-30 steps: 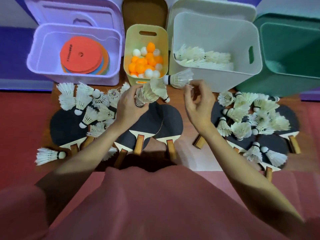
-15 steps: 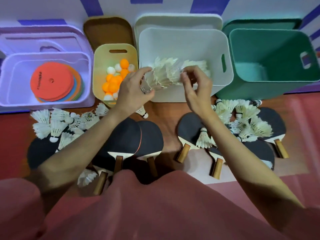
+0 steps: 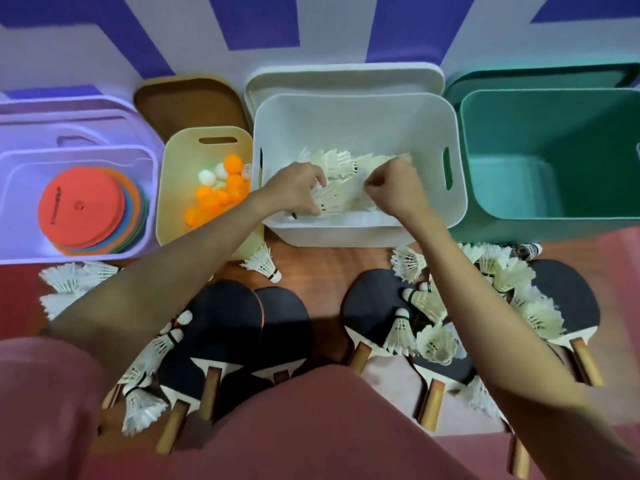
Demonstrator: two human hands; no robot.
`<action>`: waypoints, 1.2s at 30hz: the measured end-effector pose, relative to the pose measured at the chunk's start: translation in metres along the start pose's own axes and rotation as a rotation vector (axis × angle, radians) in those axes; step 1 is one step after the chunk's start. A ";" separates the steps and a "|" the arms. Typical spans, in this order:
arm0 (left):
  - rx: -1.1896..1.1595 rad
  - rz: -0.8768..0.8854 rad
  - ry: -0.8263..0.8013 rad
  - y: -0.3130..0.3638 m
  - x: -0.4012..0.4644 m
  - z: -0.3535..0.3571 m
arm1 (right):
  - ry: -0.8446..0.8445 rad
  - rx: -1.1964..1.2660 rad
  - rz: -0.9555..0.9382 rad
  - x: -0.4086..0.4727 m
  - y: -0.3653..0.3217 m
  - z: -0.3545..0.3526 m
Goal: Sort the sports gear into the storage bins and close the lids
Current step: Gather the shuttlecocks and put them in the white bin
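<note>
Feather shuttlecocks are being set down inside the white plastic storage bin point(image 3: 356, 133).

The left hand point(image 3: 300, 188) is curled round a stack of white feather shuttlecocks point(image 3: 332, 199) low in that bin; the right hand point(image 3: 391, 188) is seen with fingers curled at the stack's other end, though whether it pinches anything cannot be told. Release seems next, then more loose shuttlecocks point(image 3: 429, 341) in front of the bin must be gathered from among the black table-tennis paddles point(image 3: 228, 317).

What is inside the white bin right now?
The white bin holds a pile of shuttlecocks; the left hand and right hand reach in, covering part of the pile.
</note>
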State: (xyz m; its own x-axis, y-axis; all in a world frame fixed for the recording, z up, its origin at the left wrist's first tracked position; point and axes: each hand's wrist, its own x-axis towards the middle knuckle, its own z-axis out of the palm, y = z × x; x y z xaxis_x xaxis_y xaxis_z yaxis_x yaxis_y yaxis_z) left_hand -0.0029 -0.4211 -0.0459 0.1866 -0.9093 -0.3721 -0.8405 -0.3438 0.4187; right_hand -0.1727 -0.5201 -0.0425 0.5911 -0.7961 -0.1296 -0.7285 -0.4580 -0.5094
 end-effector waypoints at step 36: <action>-0.398 -0.045 0.719 -0.073 -0.210 -0.016 | -0.014 0.259 -0.633 -0.113 -0.117 0.036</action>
State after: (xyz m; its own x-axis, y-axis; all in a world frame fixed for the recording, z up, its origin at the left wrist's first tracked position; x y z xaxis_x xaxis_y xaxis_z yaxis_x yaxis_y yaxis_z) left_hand 0.0274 -0.2092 0.0149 0.6092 -0.7747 0.1693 -0.6068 -0.3179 0.7286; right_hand -0.1412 -0.3624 0.0010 0.8816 -0.4001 0.2504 -0.1359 -0.7232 -0.6772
